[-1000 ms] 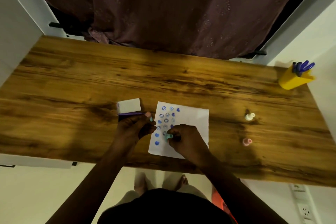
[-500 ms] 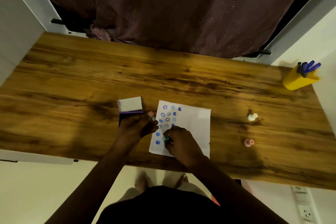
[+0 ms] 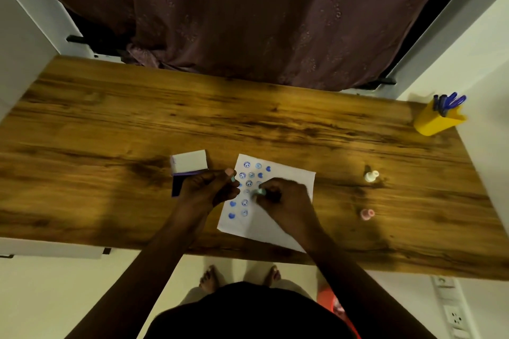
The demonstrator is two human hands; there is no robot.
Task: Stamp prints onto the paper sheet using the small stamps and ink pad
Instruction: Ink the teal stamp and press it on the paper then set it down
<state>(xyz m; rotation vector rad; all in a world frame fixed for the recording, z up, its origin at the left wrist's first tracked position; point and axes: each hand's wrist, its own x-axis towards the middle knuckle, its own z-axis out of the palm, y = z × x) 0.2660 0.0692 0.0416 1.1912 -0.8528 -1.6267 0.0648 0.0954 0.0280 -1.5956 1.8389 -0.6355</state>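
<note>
A white paper sheet (image 3: 286, 181) lies on the wooden table (image 3: 110, 124), its left half covered with several blue prints of faces and hearts. My right hand (image 3: 283, 198) rests on the sheet and pinches a small teal stamp (image 3: 260, 192) against the paper. At the sheet's left edge, my left hand (image 3: 206, 190) is closed around another small teal piece (image 3: 233, 179). Behind the left hand sits the ink pad (image 3: 176, 186), dark blue, with its white lid (image 3: 189, 161) raised. Partly hidden by my hands are the middle prints.
A white stamp (image 3: 371, 175) and a pink stamp (image 3: 367, 213) stand on the table to the right of the sheet. A yellow holder with blue pens (image 3: 438, 118) is at the far right corner. A dark curtain (image 3: 248, 14) hangs behind the table.
My right hand moved the teal stamp a little up the sheet, uncovering two more prints near the sheet's lower left. The left hand stayed beside the ink pad.
</note>
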